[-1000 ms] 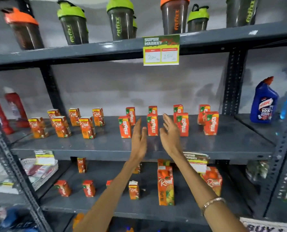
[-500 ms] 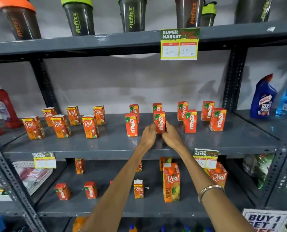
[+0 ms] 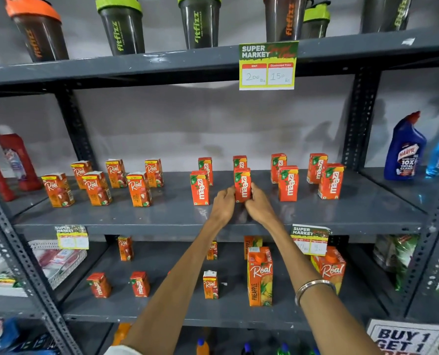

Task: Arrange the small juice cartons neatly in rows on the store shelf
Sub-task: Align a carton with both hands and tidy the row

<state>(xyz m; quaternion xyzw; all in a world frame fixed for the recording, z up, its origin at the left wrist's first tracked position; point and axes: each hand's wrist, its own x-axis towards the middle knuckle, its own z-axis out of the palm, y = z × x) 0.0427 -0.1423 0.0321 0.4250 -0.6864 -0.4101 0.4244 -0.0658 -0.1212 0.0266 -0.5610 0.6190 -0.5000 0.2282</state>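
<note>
On the grey middle shelf (image 3: 341, 219) stand small red Maaza cartons in two rows on the right and small orange Real cartons (image 3: 136, 188) in two rows on the left. My left hand (image 3: 223, 204) and my right hand (image 3: 259, 206) press the two sides of one upright front-row Maaza carton (image 3: 242, 183) at the shelf's middle. Another front-row Maaza carton (image 3: 199, 187) stands to its left, and one more (image 3: 288, 183) to its right. A back-row carton (image 3: 239, 162) is partly hidden behind the held one.
Shaker bottles (image 3: 200, 21) line the top shelf, with a price tag (image 3: 267, 65) hanging from its edge. A blue cleaner bottle (image 3: 404, 149) stands at the right, red bottles (image 3: 18, 160) at the left. The lower shelf holds scattered small cartons and a tall pineapple carton (image 3: 259, 276).
Both hands reached forward from open and apart to close on the middle front-row Maaza carton. They have stayed on it since half a second ago.
</note>
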